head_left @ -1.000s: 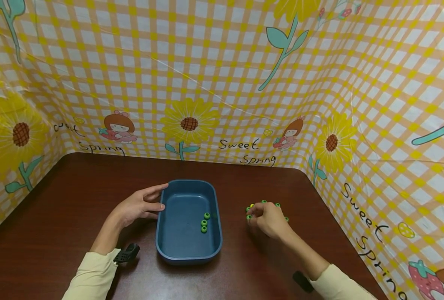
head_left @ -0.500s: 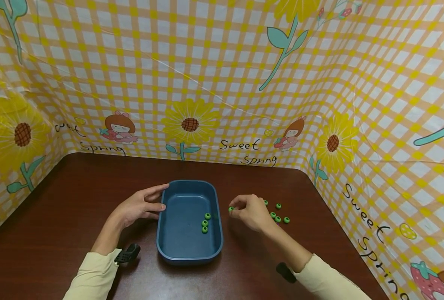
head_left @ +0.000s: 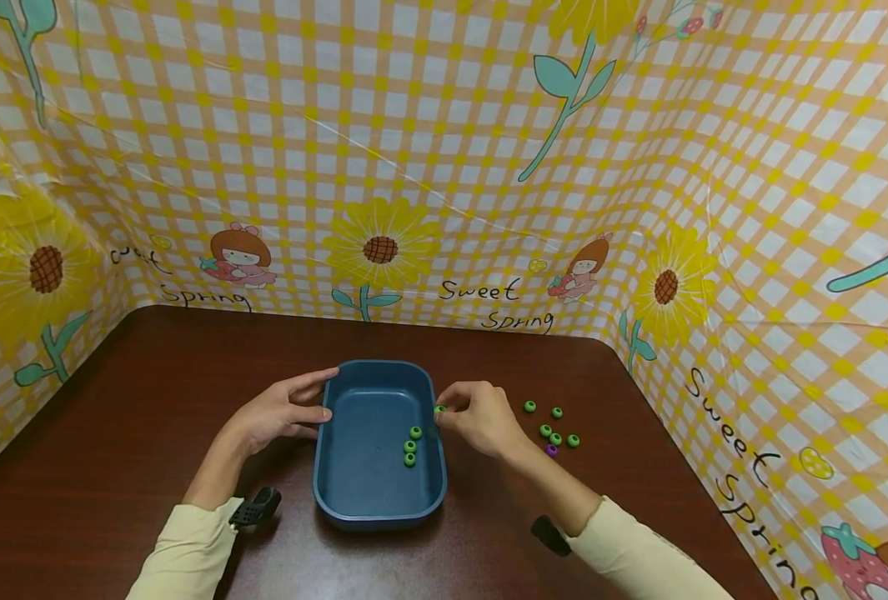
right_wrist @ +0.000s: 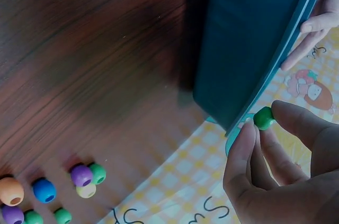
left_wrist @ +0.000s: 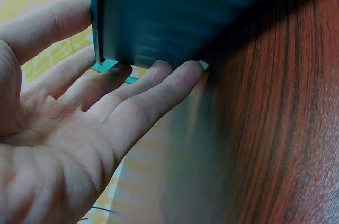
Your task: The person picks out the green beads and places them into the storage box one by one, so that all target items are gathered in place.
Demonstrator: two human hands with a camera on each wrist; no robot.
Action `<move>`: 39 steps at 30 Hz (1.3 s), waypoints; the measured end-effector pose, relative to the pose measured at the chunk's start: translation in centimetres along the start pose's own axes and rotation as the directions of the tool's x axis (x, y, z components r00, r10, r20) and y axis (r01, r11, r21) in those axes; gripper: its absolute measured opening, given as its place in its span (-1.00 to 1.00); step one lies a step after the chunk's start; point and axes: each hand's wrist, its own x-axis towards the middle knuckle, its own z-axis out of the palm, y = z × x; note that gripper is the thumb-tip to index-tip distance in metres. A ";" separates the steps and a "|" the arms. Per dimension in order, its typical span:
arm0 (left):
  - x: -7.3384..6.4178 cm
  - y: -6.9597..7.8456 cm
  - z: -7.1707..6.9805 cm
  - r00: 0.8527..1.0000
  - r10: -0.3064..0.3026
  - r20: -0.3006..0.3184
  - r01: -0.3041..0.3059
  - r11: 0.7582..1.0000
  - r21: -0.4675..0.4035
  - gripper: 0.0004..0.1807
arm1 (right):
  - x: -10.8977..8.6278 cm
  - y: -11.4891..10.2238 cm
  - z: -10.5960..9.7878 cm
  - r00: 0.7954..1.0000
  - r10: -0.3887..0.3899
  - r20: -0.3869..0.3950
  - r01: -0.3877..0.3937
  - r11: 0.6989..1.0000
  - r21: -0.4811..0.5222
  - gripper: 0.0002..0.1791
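Note:
A deep blue rectangular box (head_left: 364, 483) stands on the table, with three green beads (head_left: 409, 447) at the right side of its floor. My left hand (head_left: 271, 412) touches the box's left side, its fingers extended along the outer wall in the left wrist view. Between thumb and fingertips, my right hand (head_left: 483, 421) pinches a green bead (right_wrist: 264, 118) at the box's right rim. Several more green beads (head_left: 545, 431) and a purple bead (head_left: 552, 451) lie on the table right of that hand.
The right wrist view also shows a blue bead (right_wrist: 44, 190), an orange bead (right_wrist: 10, 191) and a pale yellow bead (right_wrist: 86, 190) on the dark wooden table (head_left: 151, 400). A checked, flower-printed cloth (head_left: 428, 167) rises behind the table and along its sides.
My right hand has moved left from the loose beads to the box's right rim, carrying one green bead. The left hand and the box have stayed put.

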 end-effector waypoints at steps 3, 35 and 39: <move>0.0 0.0 -0.1 1.000 0.005 0.004 -0.005 1.000 -0.001 -0.20 | 0.1 -0.2 0.3 1.000 0.001 0.006 -0.001 1.000 0.003 -0.89; -0.1 0.0 0.0 1.000 -0.002 -0.003 0.002 1.000 0.005 -0.20 | 0.5 -0.3 1.6 0.998 -0.051 0.020 0.051 0.999 -0.007 -0.87; -0.1 0.0 -0.1 1.000 0.000 -0.002 0.000 1.000 0.005 -0.20 | 0.5 -0.3 1.7 0.999 -0.044 0.014 0.045 0.999 -0.025 -0.87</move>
